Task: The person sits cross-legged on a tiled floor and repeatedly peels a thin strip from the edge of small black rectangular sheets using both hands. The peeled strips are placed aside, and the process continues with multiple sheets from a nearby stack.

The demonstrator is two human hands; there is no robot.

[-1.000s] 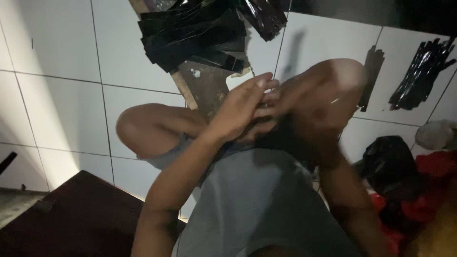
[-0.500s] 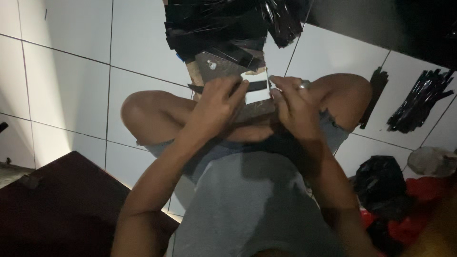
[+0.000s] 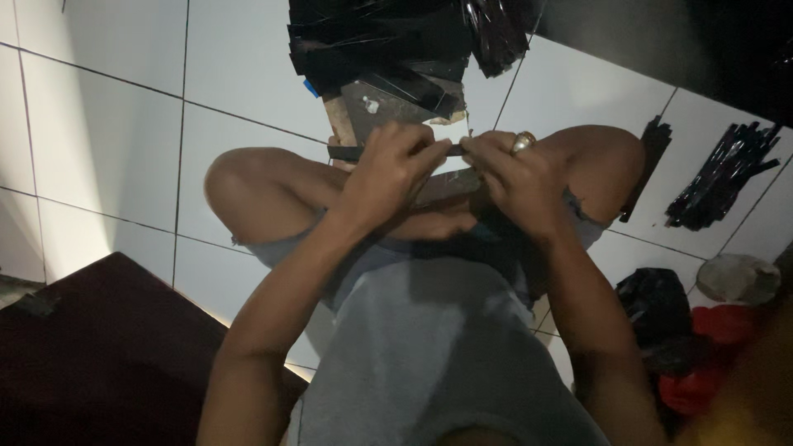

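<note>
I sit cross-legged on a white tiled floor (image 3: 107, 124). My left hand (image 3: 388, 169) and my right hand (image 3: 512, 177) meet in front of my knees, both pinching a thin black strip (image 3: 345, 153) held level between them; its left end sticks out past my left fingers. A ring sits on a finger of my right hand. Just beyond the hands lies a wooden board (image 3: 388, 107) with a white piece on it, and behind that a pile of black glossy strips (image 3: 388, 41).
More black strips (image 3: 719, 177) lie on the tiles at the right, with a single dark strip (image 3: 648, 165) by my right knee. A black bag (image 3: 657, 310), red cloth (image 3: 710, 355) and a pale round object (image 3: 738, 278) sit at lower right. A dark brown mat (image 3: 91, 355) covers the lower left.
My hands have dropped from near my face to knee height and now hold the black strip stretched between them. The view has tilted, showing more of the board and pile.
</note>
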